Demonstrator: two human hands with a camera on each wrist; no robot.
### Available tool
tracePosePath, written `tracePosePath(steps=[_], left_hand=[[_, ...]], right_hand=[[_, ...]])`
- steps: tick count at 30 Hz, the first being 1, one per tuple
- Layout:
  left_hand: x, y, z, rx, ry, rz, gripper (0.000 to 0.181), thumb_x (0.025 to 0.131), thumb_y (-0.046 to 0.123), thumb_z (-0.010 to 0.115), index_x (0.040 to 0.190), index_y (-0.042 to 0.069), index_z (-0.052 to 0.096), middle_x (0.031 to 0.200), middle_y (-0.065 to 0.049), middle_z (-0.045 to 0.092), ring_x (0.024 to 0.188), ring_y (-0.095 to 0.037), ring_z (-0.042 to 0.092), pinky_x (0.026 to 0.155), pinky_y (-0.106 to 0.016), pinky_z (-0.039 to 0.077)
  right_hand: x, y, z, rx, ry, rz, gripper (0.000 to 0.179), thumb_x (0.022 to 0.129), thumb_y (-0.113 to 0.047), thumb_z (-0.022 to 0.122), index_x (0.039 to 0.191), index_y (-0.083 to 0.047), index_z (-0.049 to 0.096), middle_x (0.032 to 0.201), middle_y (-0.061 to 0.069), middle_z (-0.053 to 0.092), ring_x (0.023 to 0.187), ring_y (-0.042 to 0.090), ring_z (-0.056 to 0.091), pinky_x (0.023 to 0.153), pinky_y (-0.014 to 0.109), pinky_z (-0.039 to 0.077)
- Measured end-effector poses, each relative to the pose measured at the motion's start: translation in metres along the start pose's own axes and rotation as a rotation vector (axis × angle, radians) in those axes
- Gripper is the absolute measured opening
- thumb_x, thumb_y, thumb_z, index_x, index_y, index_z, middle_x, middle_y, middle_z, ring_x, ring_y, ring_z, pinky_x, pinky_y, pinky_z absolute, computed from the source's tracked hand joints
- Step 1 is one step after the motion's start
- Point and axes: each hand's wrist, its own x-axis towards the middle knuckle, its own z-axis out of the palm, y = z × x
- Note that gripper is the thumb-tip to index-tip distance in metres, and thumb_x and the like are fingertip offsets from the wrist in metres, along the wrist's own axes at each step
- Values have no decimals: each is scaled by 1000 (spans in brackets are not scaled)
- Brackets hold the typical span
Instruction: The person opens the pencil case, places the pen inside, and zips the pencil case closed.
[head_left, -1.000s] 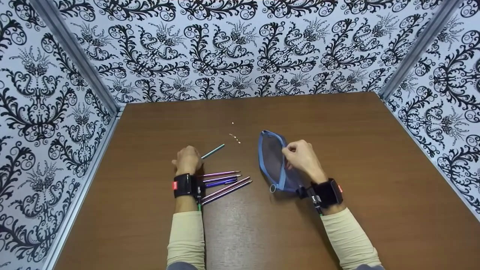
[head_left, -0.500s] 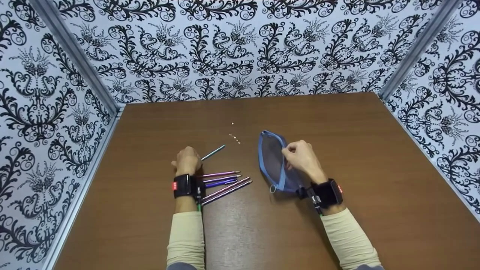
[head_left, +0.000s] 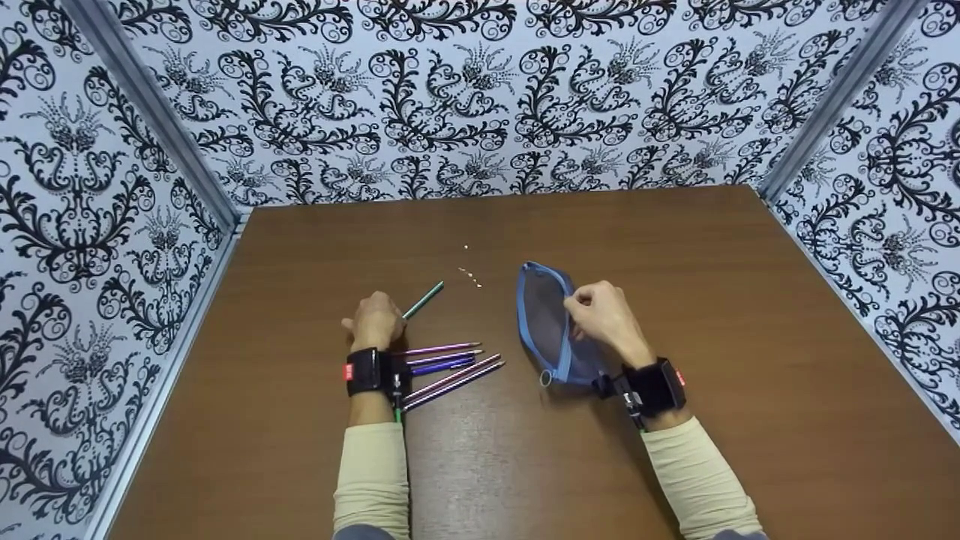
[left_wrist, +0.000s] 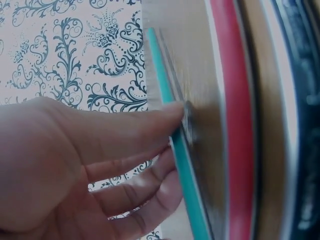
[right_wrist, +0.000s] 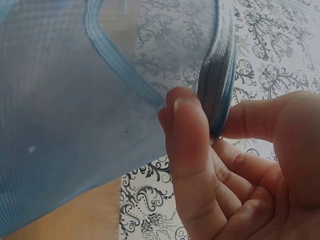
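Note:
My left hand point(head_left: 376, 319) pinches a teal pencil point(head_left: 424, 299) between thumb and fingers; in the left wrist view the teal pencil point(left_wrist: 159, 65) runs past the thumb tip. Its far end points away and to the right. Just nearer than this hand lie several pink and purple striped pencils point(head_left: 452, 382) and a blue pen point(head_left: 442, 367), their left ends hidden by the wrist strap. My right hand point(head_left: 606, 315) pinches the right edge of a blue mesh zip pouch point(head_left: 544, 319), whose mouth gapes toward the pencils. In the right wrist view, thumb and forefinger hold its zipper edge point(right_wrist: 215, 85).
A round zipper pull point(head_left: 545, 377) hangs at the pouch's near end. Small white crumbs point(head_left: 470, 275) are scattered on the brown table point(head_left: 480, 465) beyond the pencils. Patterned panels point(head_left: 480, 97) wall the table at the back and both sides.
The teal pencil has swung slightly, its far end shifting away and to the left. The left hand stays almost in place; the right hand and pouch have not moved.

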Motion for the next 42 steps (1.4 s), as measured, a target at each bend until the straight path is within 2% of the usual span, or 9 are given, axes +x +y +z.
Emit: tracePosePath(steps=[7, 12, 17, 26, 31, 37, 39, 42], left_hand=[[-5, 2, -4, -68, 35, 68, 15, 77, -1, 60, 70, 6, 71, 86, -7, 73, 90, -30, 64, 93, -56, 37], [-10, 4, -7, -108, 70, 135, 14, 82, 5, 61, 83, 8, 75, 98, -9, 74, 99, -33, 66, 94, -57, 45], [-11, 10, -11, -113, 93, 152, 13, 88, 14, 65, 96, 10, 75, 109, -12, 73, 106, -37, 66, 89, -56, 51], [-11, 16, -12, -222, 142, 182, 9, 87, 15, 72, 94, 9, 74, 93, -5, 74, 91, -26, 68, 79, -45, 54], [-9, 20, -12, -258, 134, 216, 17, 85, 9, 72, 101, 4, 74, 92, -9, 74, 89, -27, 69, 80, -43, 54], [-9, 21, -11, -268, 102, 221, 23, 85, 8, 72, 107, 1, 73, 95, -11, 73, 91, -27, 68, 83, -42, 54], [-9, 21, -11, -281, 100, 227, 22, 85, 8, 72, 106, 0, 73, 94, -12, 74, 88, -25, 68, 81, -40, 55], [-10, 24, -10, -350, 71, 222, 21, 86, 7, 72, 105, -1, 73, 92, -12, 73, 77, -22, 68, 73, -35, 58]], right_hand=[[0, 0, -1, -7, -2, -3, 27, 93, -16, 56, 80, 1, 72, 58, 4, 67, 49, 23, 67, 46, 29, 55], [0, 0, 0, -8, -2, -2, 26, 93, -16, 56, 79, -1, 72, 58, 4, 67, 50, 24, 67, 46, 29, 55], [1, 0, -1, -7, -5, 5, 25, 93, -18, 57, 79, -4, 72, 58, 4, 68, 51, 24, 68, 47, 30, 56], [1, 2, 0, -19, 3, -17, 25, 93, -16, 57, 75, -5, 71, 57, 3, 66, 49, 21, 66, 46, 29, 55], [2, 2, 0, -37, 8, -37, 26, 93, -14, 56, 77, -1, 72, 56, 3, 66, 45, 16, 64, 46, 27, 54], [3, 2, 0, -34, 7, -27, 26, 93, -14, 56, 78, 1, 72, 56, 3, 66, 45, 15, 63, 45, 27, 54], [3, 2, 0, -34, 5, -21, 26, 92, -15, 56, 79, 1, 72, 56, 3, 66, 46, 16, 64, 46, 27, 54], [2, 2, 0, -33, 5, -14, 25, 92, -15, 57, 79, 0, 73, 56, 4, 66, 46, 17, 64, 45, 27, 54]])
